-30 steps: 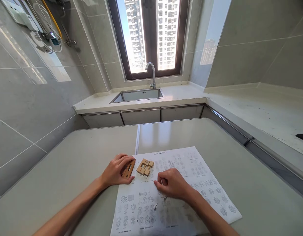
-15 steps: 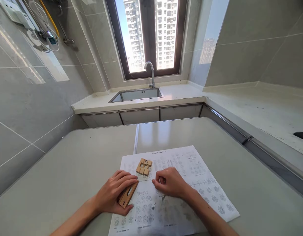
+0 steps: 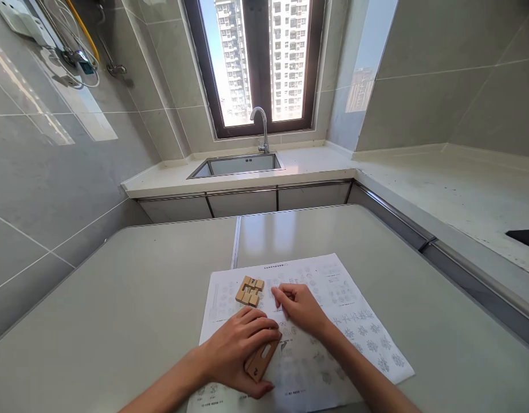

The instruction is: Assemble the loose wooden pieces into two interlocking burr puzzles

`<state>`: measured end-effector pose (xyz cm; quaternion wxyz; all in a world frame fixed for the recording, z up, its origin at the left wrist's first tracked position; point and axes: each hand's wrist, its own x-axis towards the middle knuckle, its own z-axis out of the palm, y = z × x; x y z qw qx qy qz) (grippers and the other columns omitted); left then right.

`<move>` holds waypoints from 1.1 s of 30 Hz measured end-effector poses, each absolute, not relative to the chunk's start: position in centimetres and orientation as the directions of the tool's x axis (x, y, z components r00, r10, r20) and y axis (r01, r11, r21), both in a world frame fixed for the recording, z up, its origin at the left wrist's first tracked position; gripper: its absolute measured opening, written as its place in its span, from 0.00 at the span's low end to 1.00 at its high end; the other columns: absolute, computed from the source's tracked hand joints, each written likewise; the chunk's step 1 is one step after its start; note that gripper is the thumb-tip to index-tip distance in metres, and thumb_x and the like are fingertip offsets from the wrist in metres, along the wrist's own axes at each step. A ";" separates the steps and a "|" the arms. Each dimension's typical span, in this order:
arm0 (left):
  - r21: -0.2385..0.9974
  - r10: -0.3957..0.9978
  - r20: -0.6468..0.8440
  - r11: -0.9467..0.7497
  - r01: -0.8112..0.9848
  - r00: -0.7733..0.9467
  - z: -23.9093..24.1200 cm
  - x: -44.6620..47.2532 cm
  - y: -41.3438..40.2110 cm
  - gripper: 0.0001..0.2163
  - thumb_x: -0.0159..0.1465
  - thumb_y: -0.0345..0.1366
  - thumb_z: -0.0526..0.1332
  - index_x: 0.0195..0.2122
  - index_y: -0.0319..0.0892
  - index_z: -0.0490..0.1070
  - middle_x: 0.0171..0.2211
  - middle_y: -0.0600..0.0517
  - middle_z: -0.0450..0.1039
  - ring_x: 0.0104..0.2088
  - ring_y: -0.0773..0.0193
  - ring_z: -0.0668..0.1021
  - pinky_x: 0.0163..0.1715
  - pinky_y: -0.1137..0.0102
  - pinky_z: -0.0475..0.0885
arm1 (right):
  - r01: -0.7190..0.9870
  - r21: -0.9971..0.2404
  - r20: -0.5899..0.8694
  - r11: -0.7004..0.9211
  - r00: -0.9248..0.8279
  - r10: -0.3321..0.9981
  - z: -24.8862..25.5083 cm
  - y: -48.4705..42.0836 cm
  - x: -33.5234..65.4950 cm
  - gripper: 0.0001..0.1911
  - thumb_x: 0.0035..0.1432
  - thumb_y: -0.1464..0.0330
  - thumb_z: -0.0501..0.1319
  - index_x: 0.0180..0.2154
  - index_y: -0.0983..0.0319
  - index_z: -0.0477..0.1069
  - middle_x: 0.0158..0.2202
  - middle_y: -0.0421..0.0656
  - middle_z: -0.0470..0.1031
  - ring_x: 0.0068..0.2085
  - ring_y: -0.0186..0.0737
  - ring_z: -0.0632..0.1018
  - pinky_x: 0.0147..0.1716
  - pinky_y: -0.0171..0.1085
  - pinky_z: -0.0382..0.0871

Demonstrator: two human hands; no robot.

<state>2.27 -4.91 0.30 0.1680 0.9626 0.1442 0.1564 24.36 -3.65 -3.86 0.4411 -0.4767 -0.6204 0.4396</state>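
Two hands over the sheet (image 3: 333, 321) on the table (image 3: 118, 298): left hand (image 3: 238, 355) has its fingers wrapped round a slotted block (image 3: 261, 360), pinning it flat. Right hand (image 3: 301, 307) is curled narrow, maybe pinching something, can't tell. Puzzle (image 3: 249, 290) sits just beyond, handy for both.

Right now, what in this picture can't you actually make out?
Head view:
- Wooden block: mostly covered by the left hand.
- Right hand: its curled fingers hide whether it holds anything.
- Printed sheet: diagrams too small to read.
- Wooden puzzle pieces: markings too small.
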 end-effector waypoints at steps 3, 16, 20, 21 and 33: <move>0.358 0.353 0.284 -0.902 0.243 0.892 -0.7 4.4 -4.7 0.32 0.54 0.51 0.72 0.58 0.46 0.68 0.50 0.43 0.80 0.49 0.46 0.79 0.53 0.53 0.73 | 0.173 -0.977 0.110 0.126 -0.101 0.989 -4.1 -3.1 24.6 0.28 0.70 0.49 0.53 0.24 0.59 0.67 0.15 0.34 0.62 0.19 0.35 0.66 0.25 0.34 0.63; 0.339 0.453 0.341 -0.876 0.342 0.824 -1.7 7.0 -2.1 0.27 0.61 0.51 0.71 0.57 0.46 0.71 0.52 0.44 0.79 0.53 0.45 0.78 0.55 0.51 0.71 | 0.244 -0.961 0.159 0.129 0.109 0.981 -4.0 -3.0 24.8 0.26 0.69 0.49 0.56 0.24 0.59 0.64 0.20 0.35 0.63 0.24 0.35 0.65 0.27 0.35 0.61; 0.342 0.493 0.344 -0.859 0.382 0.799 -1.4 5.9 -1.0 0.32 0.60 0.54 0.72 0.61 0.46 0.68 0.54 0.43 0.79 0.54 0.44 0.78 0.56 0.50 0.72 | 0.286 -0.949 0.162 0.134 0.075 0.984 -4.0 -3.2 24.5 0.23 0.69 0.51 0.57 0.27 0.59 0.66 0.21 0.36 0.67 0.23 0.35 0.66 0.26 0.35 0.62; 0.341 0.500 0.343 -0.855 0.390 0.795 -1.4 5.7 -0.7 0.32 0.60 0.54 0.72 0.61 0.46 0.68 0.53 0.44 0.79 0.54 0.44 0.78 0.55 0.50 0.72 | 0.300 -0.944 0.168 0.141 0.068 0.983 -4.0 -3.2 24.4 0.21 0.69 0.52 0.57 0.28 0.59 0.67 0.21 0.36 0.68 0.24 0.35 0.67 0.26 0.34 0.62; 0.245 0.554 0.399 -0.832 0.497 0.731 -0.7 2.7 -0.1 0.15 0.73 0.37 0.59 0.60 0.46 0.68 0.53 0.45 0.78 0.56 0.49 0.77 0.58 0.54 0.71 | 0.570 -0.745 0.339 0.347 -0.125 0.932 -3.9 -3.9 24.2 0.02 0.64 0.70 0.61 0.39 0.57 0.72 0.37 0.41 0.75 0.35 0.40 0.77 0.36 0.37 0.70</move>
